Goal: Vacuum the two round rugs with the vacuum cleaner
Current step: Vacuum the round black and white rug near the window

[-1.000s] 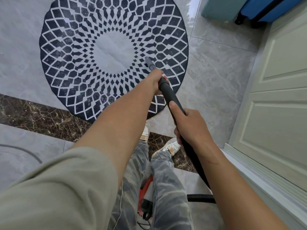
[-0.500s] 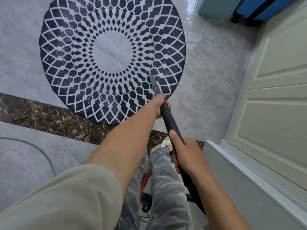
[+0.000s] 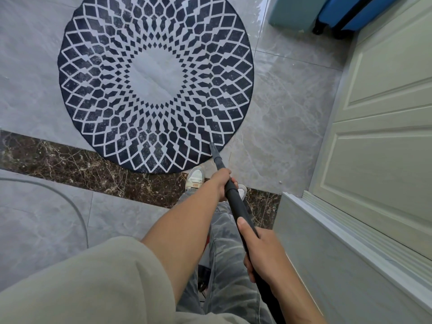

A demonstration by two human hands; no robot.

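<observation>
Rug: round rug [image 3: 156, 83] on tile floor [image 3: 287, 108], upper-centre of frame; only one rug in view.
Wand: vacuum wand [image 3: 236, 206] runs from lower right up to nozzle tip [image 3: 213, 147]; tip sits at the rug's lower-right rim, prob. touching the pile.
L hand: left hand [image 3: 222, 183], fingers curled round wand, fwd grip, mid-frame.
R hand: right hand [image 3: 261, 253] wrapped round wand lower down, thumb along top.
Step tip: push back twd centre, overlap lanes, light pressure so the rug doesn't ruck.
Vs 1 s ago: tip was by the pale centre; now drawn back to the rim.
</observation>
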